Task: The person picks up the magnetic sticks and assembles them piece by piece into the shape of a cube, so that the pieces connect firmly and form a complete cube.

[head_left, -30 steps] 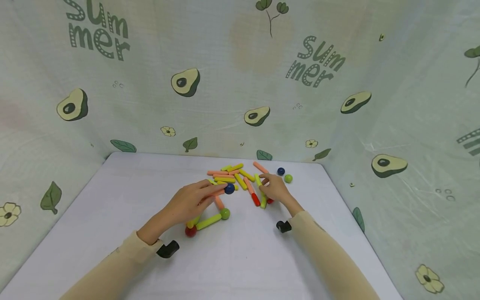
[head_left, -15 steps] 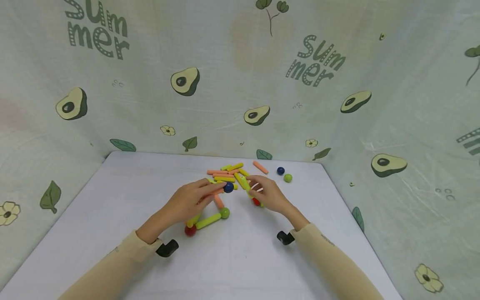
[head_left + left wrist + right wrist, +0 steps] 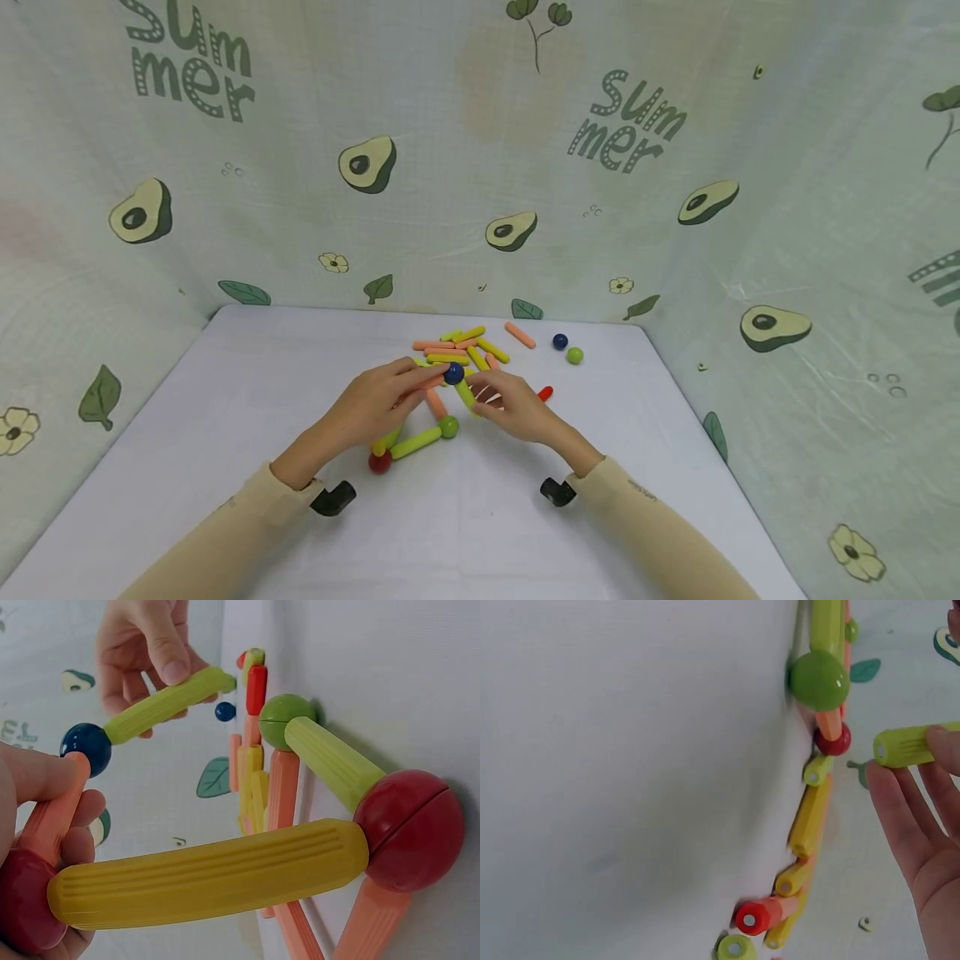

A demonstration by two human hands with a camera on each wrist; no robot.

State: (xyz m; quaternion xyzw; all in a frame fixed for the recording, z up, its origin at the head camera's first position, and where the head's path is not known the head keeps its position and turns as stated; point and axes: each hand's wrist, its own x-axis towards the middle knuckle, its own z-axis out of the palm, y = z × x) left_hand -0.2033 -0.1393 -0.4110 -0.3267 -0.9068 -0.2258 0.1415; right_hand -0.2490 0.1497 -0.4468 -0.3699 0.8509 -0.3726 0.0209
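Note:
My left hand [image 3: 378, 404] grips an orange rod [image 3: 52, 814] that joins a blue ball [image 3: 86, 748] to a red ball [image 3: 30, 900]. From that red ball a yellow rod [image 3: 210, 874] runs down to a larger-looking red ball [image 3: 409, 829] on the table. A light green rod [image 3: 330, 761] links this lower ball to a green ball [image 3: 281, 720]. My right hand [image 3: 517, 408] pinches another light green rod [image 3: 161, 705] between thumb and fingers, its end against the blue ball. Whether that end is seated cannot be told. Fingers hide part of the frame's back.
Behind the hands lie several loose yellow and orange rods [image 3: 447, 360]. A red rod [image 3: 546, 393] sits right of my right hand. A loose blue ball [image 3: 560, 342] and green ball [image 3: 575, 356] are at the back right, before a printed cloth [image 3: 435, 275].
My right hand has taken a light green rod from the loose pieces on the right and carried it left to the blue ball. My left hand has hardly moved.

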